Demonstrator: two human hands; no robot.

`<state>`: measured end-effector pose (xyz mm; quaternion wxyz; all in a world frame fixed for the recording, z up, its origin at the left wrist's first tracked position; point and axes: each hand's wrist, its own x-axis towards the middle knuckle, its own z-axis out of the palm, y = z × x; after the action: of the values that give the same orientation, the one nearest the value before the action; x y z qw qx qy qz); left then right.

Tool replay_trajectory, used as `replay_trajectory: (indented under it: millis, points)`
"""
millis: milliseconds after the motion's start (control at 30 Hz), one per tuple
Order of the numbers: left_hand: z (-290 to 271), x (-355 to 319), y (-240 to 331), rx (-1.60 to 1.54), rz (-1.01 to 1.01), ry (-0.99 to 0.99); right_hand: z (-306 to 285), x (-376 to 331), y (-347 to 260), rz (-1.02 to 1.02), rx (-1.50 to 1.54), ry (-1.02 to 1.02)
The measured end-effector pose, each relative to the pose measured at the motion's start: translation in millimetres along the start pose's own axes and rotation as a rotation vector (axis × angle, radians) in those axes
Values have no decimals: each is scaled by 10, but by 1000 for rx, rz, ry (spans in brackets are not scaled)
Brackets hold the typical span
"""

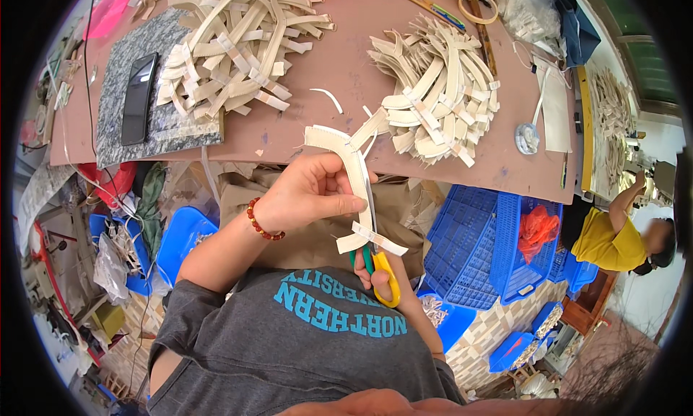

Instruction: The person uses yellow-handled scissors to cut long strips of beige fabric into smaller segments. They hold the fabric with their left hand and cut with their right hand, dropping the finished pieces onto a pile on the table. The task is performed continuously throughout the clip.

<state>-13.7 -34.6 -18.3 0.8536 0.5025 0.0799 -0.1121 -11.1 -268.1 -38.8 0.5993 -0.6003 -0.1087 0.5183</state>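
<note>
My left hand (310, 189), with a red bead bracelet (261, 221) at its wrist, pinches a branched cream fabric strap piece (355, 172) just off the table's front edge. My right hand (406, 290) grips scissors (387, 277) with yellow and green handles. Their blades run up along the strap's right edge, partly hidden behind it. Whether the blades are apart is hard to see. One strap end crosses over near the scissors' pivot. Beyond my hands lie two heaps of similar strap pieces, a left heap (234, 51) and a right heap (440, 98).
On the brown table (325, 62) are a phone (139, 98) on a grey speckled board (119, 69), a tape roll (478, 7), a small clear roll (527, 138) and a thin offcut (330, 98). Blue crates (462, 235) stand below right. A person in yellow (612, 239) is at far right.
</note>
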Motion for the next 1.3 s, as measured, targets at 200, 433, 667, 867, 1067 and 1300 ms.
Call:
replay_trajectory:
  millis: [200, 433, 667, 867, 1067, 1300]
  points:
    - [-32, 27, 8, -110, 64, 58, -23, 15, 23, 9, -40, 32]
    - [-42, 22, 26, 29, 64, 82, 25, -8, 51, -21, 41, 64]
    - [-23, 23, 75, 39, 34, 40, 20, -34, -24, -8, 26, 23]
    - [-8, 24, 87, 8, 22, 21, 79, -23, -77, 13, 57, 102]
    - [-22, 27, 55, 11, 68, 16, -46, -28, 30, 73, 56, -4]
    - [-111, 66, 70, -168, 42, 63, -11, -5, 44, 20, 17, 52]
